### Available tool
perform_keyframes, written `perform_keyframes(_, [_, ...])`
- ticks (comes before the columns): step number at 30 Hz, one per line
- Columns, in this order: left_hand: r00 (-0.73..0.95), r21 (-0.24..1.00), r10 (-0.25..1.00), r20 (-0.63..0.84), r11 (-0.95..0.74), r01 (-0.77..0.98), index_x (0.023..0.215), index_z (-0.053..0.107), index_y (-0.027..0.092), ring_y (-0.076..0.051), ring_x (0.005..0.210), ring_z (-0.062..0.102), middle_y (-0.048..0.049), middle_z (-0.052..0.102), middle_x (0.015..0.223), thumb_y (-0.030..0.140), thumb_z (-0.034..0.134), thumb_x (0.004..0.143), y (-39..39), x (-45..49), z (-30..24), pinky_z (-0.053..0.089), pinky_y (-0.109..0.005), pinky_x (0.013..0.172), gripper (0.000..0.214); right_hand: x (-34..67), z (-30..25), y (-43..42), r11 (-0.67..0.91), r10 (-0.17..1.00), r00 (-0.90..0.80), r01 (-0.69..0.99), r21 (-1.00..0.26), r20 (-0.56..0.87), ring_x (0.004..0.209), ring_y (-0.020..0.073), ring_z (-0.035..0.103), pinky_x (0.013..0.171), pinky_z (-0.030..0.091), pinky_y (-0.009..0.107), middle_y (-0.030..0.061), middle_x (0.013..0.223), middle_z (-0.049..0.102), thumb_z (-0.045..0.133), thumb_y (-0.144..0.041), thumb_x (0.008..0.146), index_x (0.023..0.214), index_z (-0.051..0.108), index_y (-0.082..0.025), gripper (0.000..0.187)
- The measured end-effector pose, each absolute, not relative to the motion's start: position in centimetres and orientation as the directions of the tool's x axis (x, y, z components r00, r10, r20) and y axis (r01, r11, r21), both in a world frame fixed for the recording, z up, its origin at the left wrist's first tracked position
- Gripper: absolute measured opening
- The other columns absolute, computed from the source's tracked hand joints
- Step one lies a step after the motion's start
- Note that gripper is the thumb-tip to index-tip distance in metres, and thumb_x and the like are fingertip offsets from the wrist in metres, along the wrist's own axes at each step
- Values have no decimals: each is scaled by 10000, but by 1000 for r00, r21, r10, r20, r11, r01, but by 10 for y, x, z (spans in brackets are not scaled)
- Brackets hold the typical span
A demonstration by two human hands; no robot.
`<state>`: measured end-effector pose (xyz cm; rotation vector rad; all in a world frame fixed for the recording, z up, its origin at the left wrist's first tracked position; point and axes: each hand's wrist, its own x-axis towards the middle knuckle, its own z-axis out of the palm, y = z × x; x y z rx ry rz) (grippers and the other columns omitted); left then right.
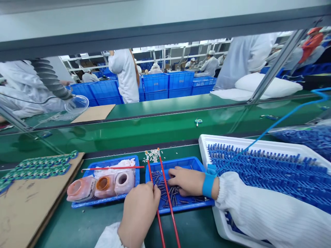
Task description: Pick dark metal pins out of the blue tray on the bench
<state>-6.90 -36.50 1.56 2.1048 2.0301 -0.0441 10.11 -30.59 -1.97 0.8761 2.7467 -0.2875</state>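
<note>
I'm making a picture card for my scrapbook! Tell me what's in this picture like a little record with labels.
Left hand: beside two long red sticks
Right hand: over a blue tray of small dark metal pins
Right wrist: blue strap with a blue cord
Other tray: pink-stained plastic bottles
Right side: white tray of blue parts
Surface: green belt
Behind: co-worker in white, stacked blue crates

White ribbed sleeve (269,210) — blue corded wrist strap (208,185).

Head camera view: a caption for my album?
Left hand holds long red sticks above a blue tray of small metal pins.
</note>
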Motion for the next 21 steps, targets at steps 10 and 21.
perform_keyframes(10, [53, 239, 988, -145, -17, 971, 670, 613, 151, -293, 571, 612, -143, 666, 634, 243, 342, 860, -366, -70, 17, 215, -315, 487, 343, 111, -20, -297, 831, 470, -850, 517, -205, -238, 855, 203, 555, 779, 501, 359, 37, 947, 546, 657, -54, 887, 931, 598, -106, 89])
perform_keyframes(21, [209, 897, 965, -159, 54, 438, 648, 495, 215, -171, 655, 447, 24, 479, 640, 446, 506, 776, -362, -73, 38, 331, -295, 636, 264, 123, -6, -292, 797, 490, -854, 519, -309, -172, 856, 198, 580, 801, 503, 364, 21, 877, 584, 651, -24, 893, 892, 614, -97, 82])
